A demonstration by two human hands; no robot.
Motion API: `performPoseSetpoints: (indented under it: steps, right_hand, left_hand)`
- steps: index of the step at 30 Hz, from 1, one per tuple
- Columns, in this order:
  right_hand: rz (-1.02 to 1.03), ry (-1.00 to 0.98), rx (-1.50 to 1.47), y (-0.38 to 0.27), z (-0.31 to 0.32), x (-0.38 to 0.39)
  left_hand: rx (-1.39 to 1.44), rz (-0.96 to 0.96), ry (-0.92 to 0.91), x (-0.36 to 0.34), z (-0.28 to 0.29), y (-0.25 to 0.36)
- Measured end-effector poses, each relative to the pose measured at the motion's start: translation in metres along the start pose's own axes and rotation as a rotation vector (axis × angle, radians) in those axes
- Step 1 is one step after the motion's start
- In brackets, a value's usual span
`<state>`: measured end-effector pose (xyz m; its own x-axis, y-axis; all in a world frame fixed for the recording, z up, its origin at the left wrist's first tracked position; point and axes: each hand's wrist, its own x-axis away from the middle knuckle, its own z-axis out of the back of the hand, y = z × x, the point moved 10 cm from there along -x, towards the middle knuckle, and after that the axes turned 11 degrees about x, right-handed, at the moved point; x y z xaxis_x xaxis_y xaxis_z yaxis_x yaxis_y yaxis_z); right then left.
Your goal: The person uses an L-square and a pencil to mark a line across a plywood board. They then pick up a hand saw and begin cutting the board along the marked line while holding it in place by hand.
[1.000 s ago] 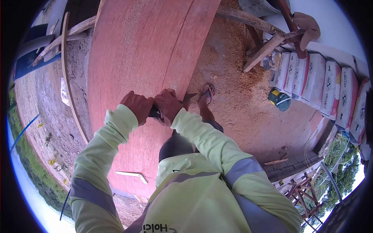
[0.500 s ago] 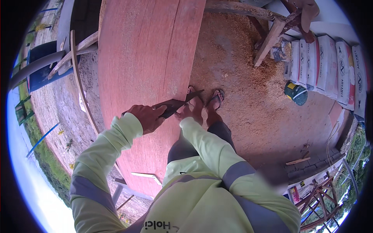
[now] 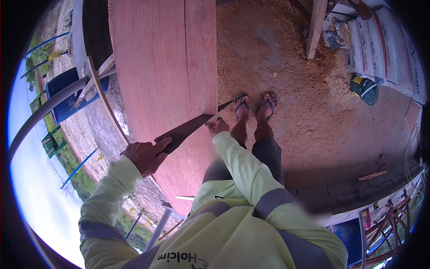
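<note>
My left hand (image 3: 144,157) grips one end of a dark hand saw (image 3: 182,133), whose blade slants up to the right over a long reddish plywood board (image 3: 161,58) and sticks out past its right edge. My right hand (image 3: 217,126) is at that edge, just below the blade, its fingers curled against the board, partly hidden. My feet in flip-flops (image 3: 254,105) stand beside the board on the sawdust-covered floor.
Cement sacks (image 3: 383,49), a dark green bucket (image 3: 364,89) and wooden trestle legs (image 3: 316,33) are at upper right. A blue drum (image 3: 60,89), a bent pipe (image 3: 30,120) and a long timber strip (image 3: 104,96) are left of the board.
My hands were together on the saw near the board's edge. My left hand has moved left and down with the saw; my right hand has dropped to the edge below the blade.
</note>
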<state>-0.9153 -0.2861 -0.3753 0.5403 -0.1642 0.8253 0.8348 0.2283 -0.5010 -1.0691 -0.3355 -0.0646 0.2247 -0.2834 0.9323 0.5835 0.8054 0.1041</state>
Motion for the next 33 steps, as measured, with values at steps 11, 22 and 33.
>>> performPoseSetpoints:
  steps: [11,22,33]
  right_hand:
    - [-0.047,0.124,-0.012,-0.013,0.003,0.004]
    - [-0.055,0.062,0.032,0.003,0.002,0.004]
    - [0.002,0.081,0.042,0.017,-0.001,0.002]
  left_hand:
    - [0.110,-0.133,0.165,-0.087,-0.034,-0.022]
    - [0.133,-0.312,0.312,0.066,0.003,-0.092]
    - [0.081,-0.262,0.262,0.044,0.003,-0.084]
